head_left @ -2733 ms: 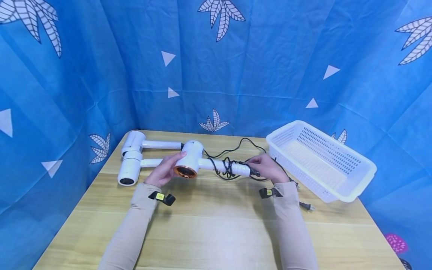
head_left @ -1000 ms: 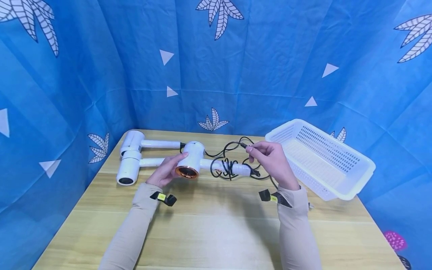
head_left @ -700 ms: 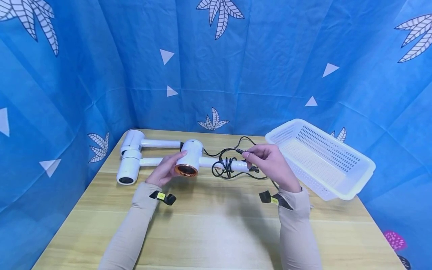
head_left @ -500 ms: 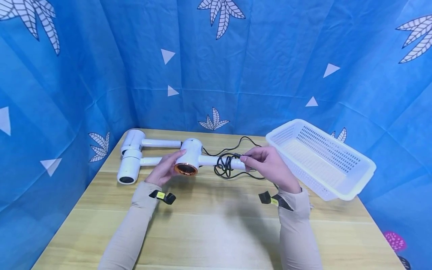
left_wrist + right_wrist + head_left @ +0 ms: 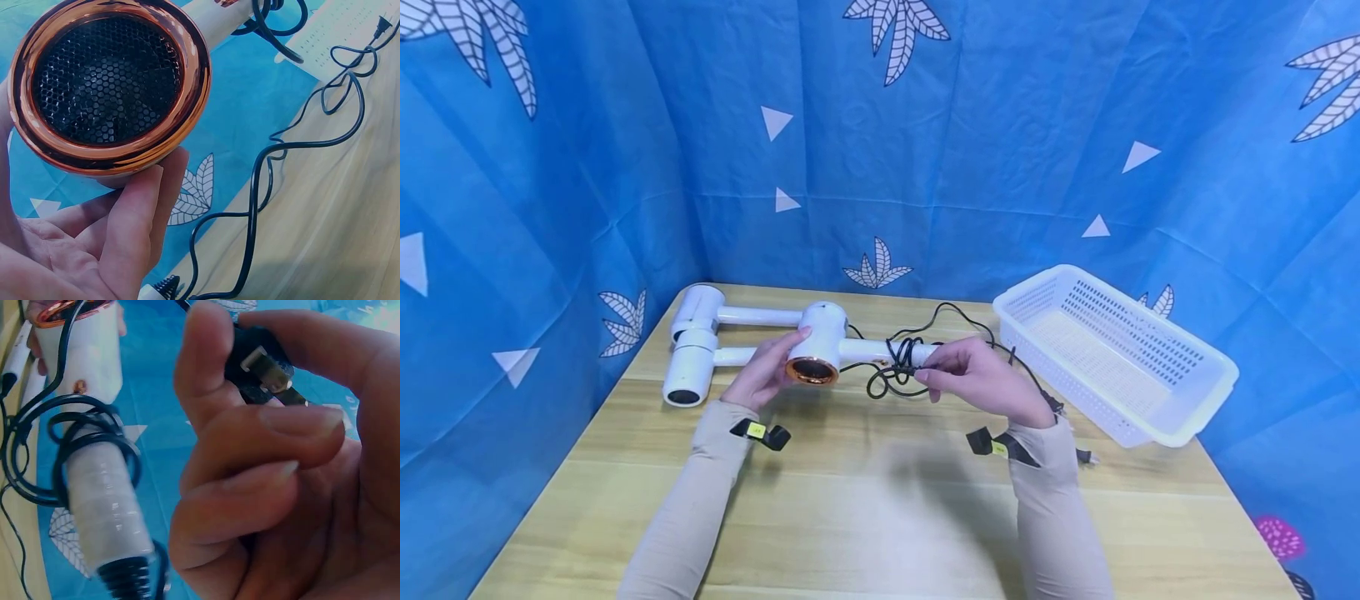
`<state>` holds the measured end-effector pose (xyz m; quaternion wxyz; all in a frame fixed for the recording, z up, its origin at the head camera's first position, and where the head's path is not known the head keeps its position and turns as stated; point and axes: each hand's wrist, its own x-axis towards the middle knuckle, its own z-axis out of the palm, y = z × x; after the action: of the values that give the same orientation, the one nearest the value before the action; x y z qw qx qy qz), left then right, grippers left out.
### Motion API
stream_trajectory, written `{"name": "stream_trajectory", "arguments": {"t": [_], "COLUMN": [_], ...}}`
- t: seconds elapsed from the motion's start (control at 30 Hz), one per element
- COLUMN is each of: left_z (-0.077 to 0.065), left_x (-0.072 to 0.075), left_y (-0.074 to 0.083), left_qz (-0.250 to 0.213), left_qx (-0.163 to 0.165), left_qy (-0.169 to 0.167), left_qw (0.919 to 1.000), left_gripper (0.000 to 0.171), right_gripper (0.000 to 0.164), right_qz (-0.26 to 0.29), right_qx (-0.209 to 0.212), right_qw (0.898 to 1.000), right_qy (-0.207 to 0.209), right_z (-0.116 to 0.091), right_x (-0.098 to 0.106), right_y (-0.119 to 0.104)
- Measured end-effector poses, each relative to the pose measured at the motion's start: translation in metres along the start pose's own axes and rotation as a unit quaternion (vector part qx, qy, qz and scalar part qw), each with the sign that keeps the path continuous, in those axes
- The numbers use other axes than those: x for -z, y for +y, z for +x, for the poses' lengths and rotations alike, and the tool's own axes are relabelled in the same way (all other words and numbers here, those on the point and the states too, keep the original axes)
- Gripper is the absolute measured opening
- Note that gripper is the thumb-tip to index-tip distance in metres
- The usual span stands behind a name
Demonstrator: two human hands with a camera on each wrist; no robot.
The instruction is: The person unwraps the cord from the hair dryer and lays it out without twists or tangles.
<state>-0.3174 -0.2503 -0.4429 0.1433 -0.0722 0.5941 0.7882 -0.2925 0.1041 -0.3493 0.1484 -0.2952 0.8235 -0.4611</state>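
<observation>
In the head view, my left hand (image 5: 762,375) holds the round head of a white hair dryer (image 5: 825,329) with a copper-coloured rim, above the table. The left wrist view shows its dark mesh grille (image 5: 112,78) with fingers beneath. A black cord (image 5: 97,440) loops around the dryer's handle (image 5: 106,506). My right hand (image 5: 985,379), near the handle's tail end, pinches a black plug (image 5: 259,365) with metal prongs between thumb and forefinger. Its other fingers are curled below the plug. In the head view this hand hides the handle's end.
Two more white hair dryers (image 5: 688,367) lie side by side at the left of the wooden table (image 5: 880,517). A white perforated basket (image 5: 1060,379) stands at the right. Black cords (image 5: 958,312) run across the back, with a plug (image 5: 1086,457) near the basket.
From beside the handle's end, my right hand rose with the cord's plug end, then came down and left to the handle's near side. The left hand keeps its hold; the dryer rises slightly.
</observation>
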Motion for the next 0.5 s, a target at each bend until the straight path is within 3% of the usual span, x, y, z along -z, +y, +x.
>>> {"name": "stream_trajectory", "arguments": {"t": [0.2,0.5], "left_z": [-0.001,-0.004], "left_x": [0.003,0.007], "left_y": [0.003,0.007], "left_qz": [-0.006,0.001], "left_qx": [0.006,-0.005], "left_qy": [0.014,0.01], "left_qw": [0.9999,0.9999], "left_gripper": [0.06,0.061], "right_gripper": [0.017,0.023], "right_qz": [-0.037,-0.086], "right_qx": [-0.011,-0.006], "right_qw": [0.998,0.992], "right_qy": [-0.048,-0.094], "right_z": [0.008,0.021], "right_x": [-0.006,-0.009], "right_y": [0.009,0.024]}}
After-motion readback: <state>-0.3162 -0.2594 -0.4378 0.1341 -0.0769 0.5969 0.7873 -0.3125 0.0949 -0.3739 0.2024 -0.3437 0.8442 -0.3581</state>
